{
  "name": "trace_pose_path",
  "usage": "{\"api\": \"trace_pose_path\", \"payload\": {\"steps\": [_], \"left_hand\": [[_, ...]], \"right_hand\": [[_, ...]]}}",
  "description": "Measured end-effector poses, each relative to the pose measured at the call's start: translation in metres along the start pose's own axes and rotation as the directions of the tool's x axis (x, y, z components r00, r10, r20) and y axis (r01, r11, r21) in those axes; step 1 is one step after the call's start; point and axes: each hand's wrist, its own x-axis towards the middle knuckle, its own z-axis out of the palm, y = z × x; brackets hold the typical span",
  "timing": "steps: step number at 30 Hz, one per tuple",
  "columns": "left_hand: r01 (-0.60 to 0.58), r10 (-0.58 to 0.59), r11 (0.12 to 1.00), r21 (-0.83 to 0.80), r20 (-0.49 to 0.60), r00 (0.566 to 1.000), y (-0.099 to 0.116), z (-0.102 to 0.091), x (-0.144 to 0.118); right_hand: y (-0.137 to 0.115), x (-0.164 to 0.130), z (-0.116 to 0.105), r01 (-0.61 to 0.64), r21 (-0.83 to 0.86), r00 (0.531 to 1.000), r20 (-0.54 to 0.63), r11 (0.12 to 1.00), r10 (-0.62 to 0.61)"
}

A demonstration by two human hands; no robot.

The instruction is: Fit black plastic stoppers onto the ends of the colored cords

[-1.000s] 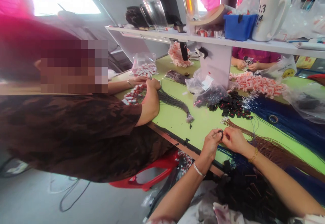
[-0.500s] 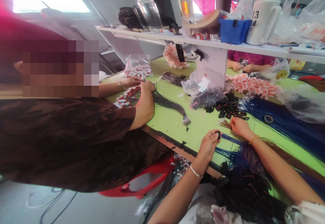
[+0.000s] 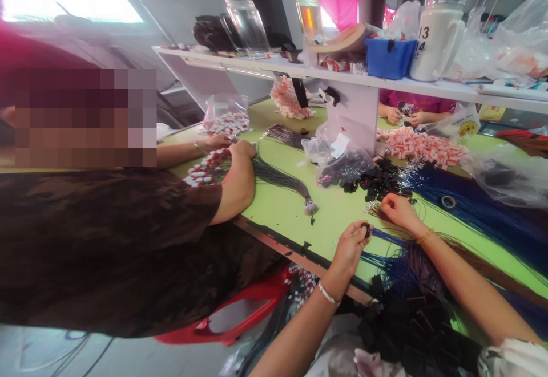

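Observation:
My left hand point(image 3: 351, 247) is closed in a pinch on a small black connector housing point(image 3: 366, 230). Blue wires point(image 3: 387, 236) run from beside that housing toward the right. My right hand point(image 3: 399, 211) is at the silver-tipped ends of a brown wire bundle point(image 3: 373, 209), fingers drawn together. Whatever is between those fingertips is too small to make out. Just behind the right hand lies a heap of black connector housings point(image 3: 382, 178). Many more black pieces point(image 3: 411, 325) are piled close to my body, below the tangled blue wires.
At left, a co-worker's arm point(image 3: 237, 180) extends over the green table point(image 3: 274, 217), near a dark wire bundle point(image 3: 285, 178). A white shelf point(image 3: 274, 67) holds a blue bin point(image 3: 390, 59) and a mug point(image 3: 437, 43). Dark blue wires point(image 3: 479, 211) and a tape roll point(image 3: 447, 202) lie right.
The view has shifted slightly, moving most things a little left. My right hand has turned and lifted a little at the brown wire ends. My left hand keeps its hold on the black housing.

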Motion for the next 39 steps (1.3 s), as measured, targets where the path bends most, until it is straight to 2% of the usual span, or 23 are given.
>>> {"api": "trace_pose_path", "payload": {"steps": [3,6,13,20,24,27,30,39], "left_hand": [[0.002,-0.001,1.0,-0.03,0.021,1.0,0.001,0.003,0.001],[0.007,-0.004,0.998,-0.062,0.05,0.999,0.002,0.007,0.004],[0.052,-0.042,0.991,-0.123,0.084,0.996,0.001,0.012,0.007],[0.064,-0.05,0.988,-0.139,0.102,0.993,0.003,0.012,0.006],[0.07,-0.052,0.988,-0.135,0.129,0.99,0.004,0.01,0.004],[0.077,-0.056,0.987,-0.142,0.15,0.987,0.004,0.009,0.004],[0.077,-0.053,0.985,-0.152,0.16,0.986,0.004,0.009,0.004],[0.072,-0.049,0.988,-0.139,0.161,0.986,0.002,0.009,0.003]], "right_hand": [[-0.009,-0.002,0.002,0.019,0.224,1.0,-0.002,0.974,-0.019],[-0.019,-0.011,0.002,0.024,0.355,1.0,0.009,0.934,-0.03],[-0.027,-0.04,0.001,0.061,0.415,0.998,-0.012,0.908,-0.062],[-0.03,-0.048,0.0,0.077,0.494,0.997,-0.025,0.866,-0.074],[-0.031,-0.05,-0.004,0.142,0.382,0.99,-0.051,0.913,-0.133],[-0.031,-0.053,-0.005,0.197,0.149,0.98,-0.04,0.969,-0.194],[-0.032,-0.056,-0.004,0.21,-0.052,0.977,-0.024,0.976,-0.212],[-0.03,-0.056,0.003,0.224,-0.162,0.974,-0.008,0.961,-0.228]]}}
